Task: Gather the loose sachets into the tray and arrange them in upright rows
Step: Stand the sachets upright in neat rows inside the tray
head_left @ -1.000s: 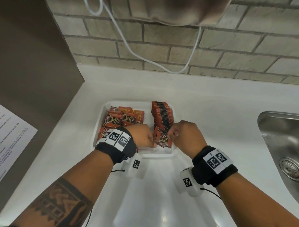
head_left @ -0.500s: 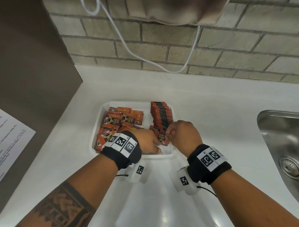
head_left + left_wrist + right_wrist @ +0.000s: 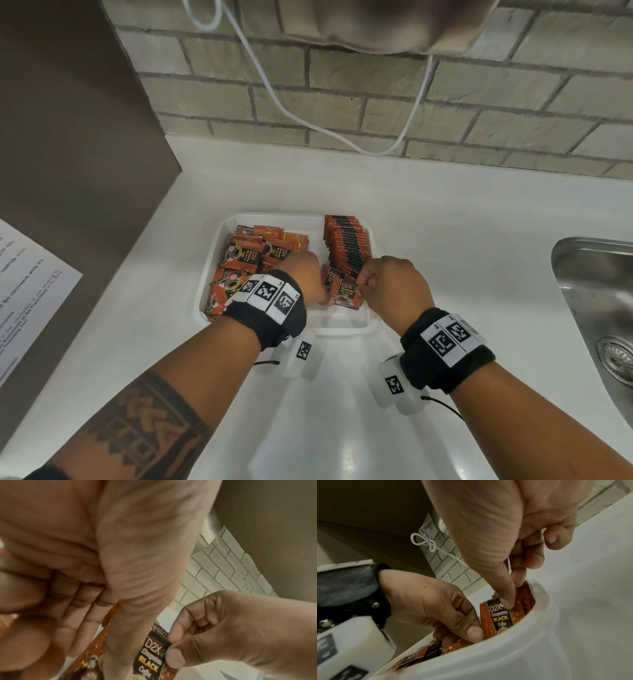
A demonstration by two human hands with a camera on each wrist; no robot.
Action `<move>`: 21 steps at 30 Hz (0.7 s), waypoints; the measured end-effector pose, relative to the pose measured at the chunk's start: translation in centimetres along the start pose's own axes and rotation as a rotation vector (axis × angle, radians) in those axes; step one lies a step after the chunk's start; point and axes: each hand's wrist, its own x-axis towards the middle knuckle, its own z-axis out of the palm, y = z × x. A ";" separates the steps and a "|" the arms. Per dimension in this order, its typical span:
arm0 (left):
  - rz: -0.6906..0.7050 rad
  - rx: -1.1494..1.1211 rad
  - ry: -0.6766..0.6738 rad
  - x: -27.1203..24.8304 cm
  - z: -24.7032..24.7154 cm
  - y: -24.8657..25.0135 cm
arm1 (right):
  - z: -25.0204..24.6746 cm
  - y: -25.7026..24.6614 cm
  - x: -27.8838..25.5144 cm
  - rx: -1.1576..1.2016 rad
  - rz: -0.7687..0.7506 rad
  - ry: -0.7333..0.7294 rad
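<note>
A white tray (image 3: 342, 330) sits on the counter. Its right half holds an upright row of orange-and-black sachets (image 3: 347, 245). A loose pile of sachets (image 3: 245, 260) fills the left half. At the row's near end a D2X sachet (image 3: 347, 295) leans facing me. My right hand (image 3: 361, 286) pinches its top corner, thumb (image 3: 506, 601) on its face. My left hand (image 3: 322, 294) grips sachets at its left edge, thumb (image 3: 474, 632) in front and fingers behind. The left wrist view shows the same sachet (image 3: 150, 655) and an orange sachet (image 3: 110, 615) between thumb and fingers.
A steel sink (image 3: 596, 308) lies at the right. A brick wall with a hanging white cord (image 3: 274, 92) rises behind the tray. A brown panel (image 3: 68, 137) and a printed sheet (image 3: 27, 291) stand at the left. Bare white counter (image 3: 462, 222) surrounds the tray.
Both hands have moved a little farther into the tray. The near sachets have been pushed closer to the upright row and stand steeper.
</note>
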 end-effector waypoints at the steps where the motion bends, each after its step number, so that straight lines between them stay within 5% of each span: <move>1: -0.010 -0.010 -0.001 0.3 0.0 0.3 | 0.0 0.0 0.0 0.001 0.002 0.004; 21: 0.067 0.025 -0.014 1.4 0.9 0.9 | -0.2 0.2 -0.1 -0.016 0.006 0.007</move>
